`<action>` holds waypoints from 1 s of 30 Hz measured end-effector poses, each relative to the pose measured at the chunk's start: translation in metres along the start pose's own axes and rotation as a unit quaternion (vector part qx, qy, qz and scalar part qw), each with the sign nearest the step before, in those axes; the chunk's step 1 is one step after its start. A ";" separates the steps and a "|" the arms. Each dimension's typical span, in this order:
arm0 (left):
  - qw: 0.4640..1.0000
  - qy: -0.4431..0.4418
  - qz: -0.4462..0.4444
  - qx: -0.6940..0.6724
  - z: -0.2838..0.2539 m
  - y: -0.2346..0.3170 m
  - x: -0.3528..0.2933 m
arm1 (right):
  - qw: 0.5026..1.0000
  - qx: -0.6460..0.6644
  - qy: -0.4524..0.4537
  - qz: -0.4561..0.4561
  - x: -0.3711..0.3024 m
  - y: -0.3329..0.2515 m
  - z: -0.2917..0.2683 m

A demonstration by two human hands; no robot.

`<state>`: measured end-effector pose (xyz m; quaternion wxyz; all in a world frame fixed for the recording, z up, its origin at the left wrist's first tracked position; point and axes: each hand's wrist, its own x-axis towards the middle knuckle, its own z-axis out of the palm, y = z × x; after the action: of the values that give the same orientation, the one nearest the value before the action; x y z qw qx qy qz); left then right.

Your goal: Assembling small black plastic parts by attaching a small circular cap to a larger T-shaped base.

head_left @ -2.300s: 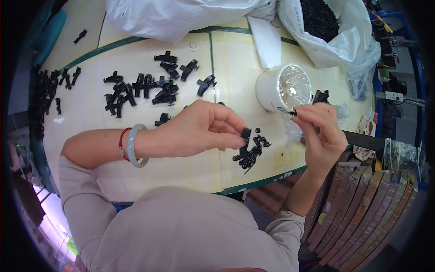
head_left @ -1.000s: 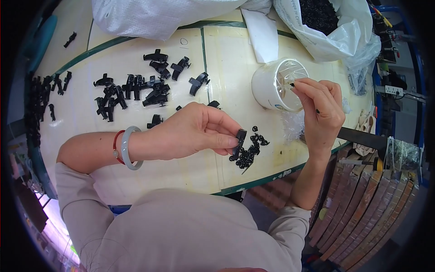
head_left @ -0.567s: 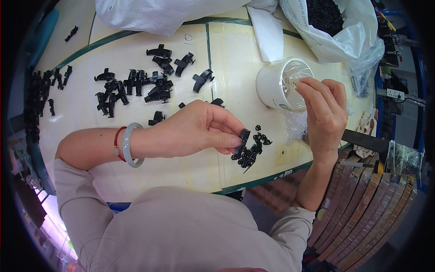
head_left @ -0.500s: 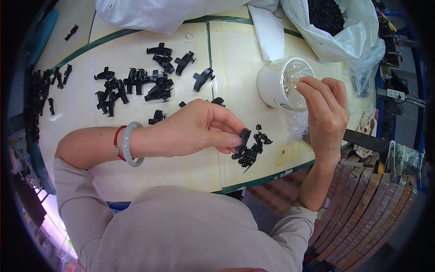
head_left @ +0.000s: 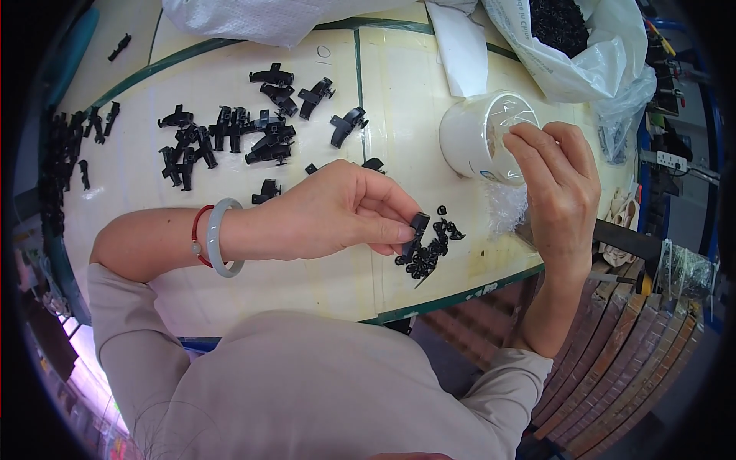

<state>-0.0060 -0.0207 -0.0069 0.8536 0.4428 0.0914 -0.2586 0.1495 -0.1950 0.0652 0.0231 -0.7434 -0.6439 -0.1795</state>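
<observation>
My left hand [head_left: 349, 211] is closed around a black plastic part [head_left: 416, 227], pinched between thumb and fingers over a pile of small black pieces [head_left: 428, 259]. At the mouth of a tipped white tub [head_left: 464, 142] is my right hand [head_left: 566, 180], its thumb and fingers drawn together. Whatever those fingertips hold, if anything, is too small or hidden to make out. Clear film shows at the tub's opening. To the left of the tub, several black curved plastic parts [head_left: 270, 144] lie in loose clusters, some partly behind my left hand.
More black parts [head_left: 65, 165] are heaped along the table's left edge. A white plastic bag [head_left: 529, 73] full of small black pieces stands at the back right, with a white sack [head_left: 245, 19] at the back. Crumpled clear plastic [head_left: 506, 208] lies below the tub.
My right hand has shifted slightly right at the tub's mouth, fingers still together. The left hand keeps the black plastic part in nearly the same place. The whole view has moved a little.
</observation>
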 end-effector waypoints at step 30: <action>0.999 -0.011 0.041 -0.026 0.004 0.007 -0.004 | 0.840 0.413 0.203 0.288 -0.032 -0.089 0.016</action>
<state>-0.0064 -0.0194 0.0017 0.8758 0.4210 0.0702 -0.2255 0.0640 -0.2065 0.0237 0.5085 -0.7639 -0.3963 -0.0294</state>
